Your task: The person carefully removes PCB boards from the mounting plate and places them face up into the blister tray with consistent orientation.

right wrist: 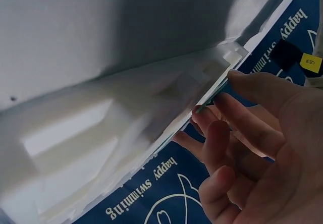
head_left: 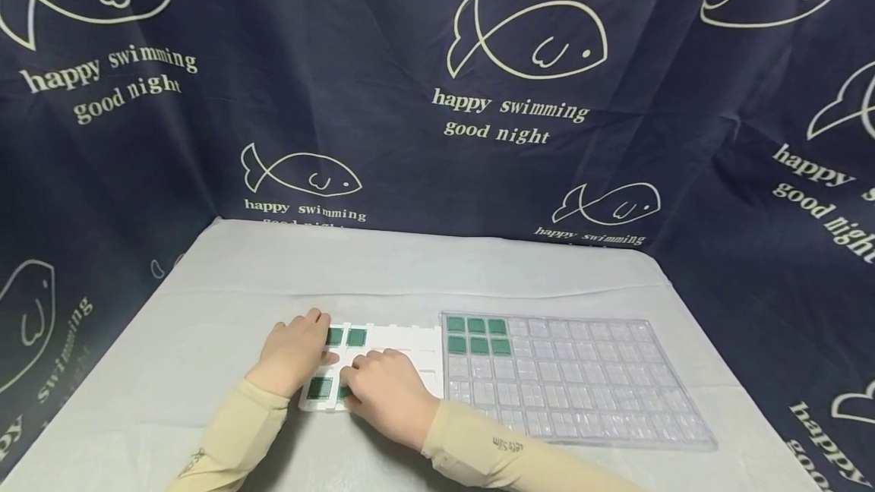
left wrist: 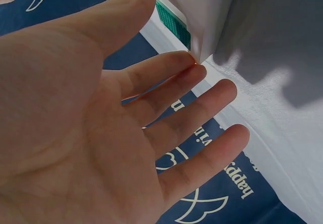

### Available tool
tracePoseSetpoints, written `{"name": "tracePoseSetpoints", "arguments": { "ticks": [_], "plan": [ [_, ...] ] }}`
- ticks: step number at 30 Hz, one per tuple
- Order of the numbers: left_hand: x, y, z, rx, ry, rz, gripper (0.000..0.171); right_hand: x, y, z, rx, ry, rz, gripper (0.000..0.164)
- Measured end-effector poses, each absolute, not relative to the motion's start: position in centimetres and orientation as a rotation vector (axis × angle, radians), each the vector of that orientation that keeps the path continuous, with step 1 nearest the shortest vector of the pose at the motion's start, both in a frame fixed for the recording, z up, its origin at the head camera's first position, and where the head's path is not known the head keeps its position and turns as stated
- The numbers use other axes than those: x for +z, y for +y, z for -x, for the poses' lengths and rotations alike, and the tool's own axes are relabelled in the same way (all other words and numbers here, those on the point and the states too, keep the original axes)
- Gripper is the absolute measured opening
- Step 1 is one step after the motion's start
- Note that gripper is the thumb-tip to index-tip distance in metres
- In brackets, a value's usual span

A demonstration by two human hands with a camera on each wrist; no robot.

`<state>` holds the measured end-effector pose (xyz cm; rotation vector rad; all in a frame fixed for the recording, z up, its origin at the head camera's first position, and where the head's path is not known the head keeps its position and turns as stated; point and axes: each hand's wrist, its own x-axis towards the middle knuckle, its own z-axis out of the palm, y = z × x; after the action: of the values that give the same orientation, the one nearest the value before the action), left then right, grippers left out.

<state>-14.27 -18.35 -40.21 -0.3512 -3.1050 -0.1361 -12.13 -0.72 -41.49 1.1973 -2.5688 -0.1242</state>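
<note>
A white compartment tray (head_left: 403, 338) lies in front of me with thin green squares, perhaps small circuit boards, in its left part. Two green squares (head_left: 356, 337) are in the back row and one green square (head_left: 320, 388) at the front left. My right hand (head_left: 393, 393) pinches another green square (right wrist: 214, 97) between thumb and fingers at the tray's front row, partly covering it in the head view. At the tray's left edge, my left hand (head_left: 294, 348) touches the rim with straight, spread fingers (left wrist: 189, 113), its thumb lying over the tray.
To the right, beside the white tray, lies a clear plastic grid tray (head_left: 581, 378). Several green squares (head_left: 478, 325) fill its back left compartments. Both trays lie on a white-covered table (head_left: 410, 264), with dark blue fish-print cloth (head_left: 383, 97) hanging behind and on both sides.
</note>
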Motion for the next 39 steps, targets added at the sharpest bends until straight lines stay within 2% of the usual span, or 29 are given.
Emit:
{"name": "tracePoseSetpoints", "arguments": {
  "ticks": [15, 25, 39],
  "plan": [
    [-40.6, -18.5, 14.4, -0.103, -3.103, 0.365, 0.060, -40.7, 0.9, 12.3, -0.027, -2.607, -1.180, 0.012],
    [-40.5, -18.6, 14.3, -0.107, -3.100, 0.370, 0.058, -40.6, 3.2, 12.7, 0.089, -2.617, -1.154, 0.009],
    [-40.3, -18.5, 14.4, -0.114, -3.132, 0.360, 0.060, -40.2, 6.9, 13.7, 0.196, -2.665, -1.040, 0.014]
  ]
}}
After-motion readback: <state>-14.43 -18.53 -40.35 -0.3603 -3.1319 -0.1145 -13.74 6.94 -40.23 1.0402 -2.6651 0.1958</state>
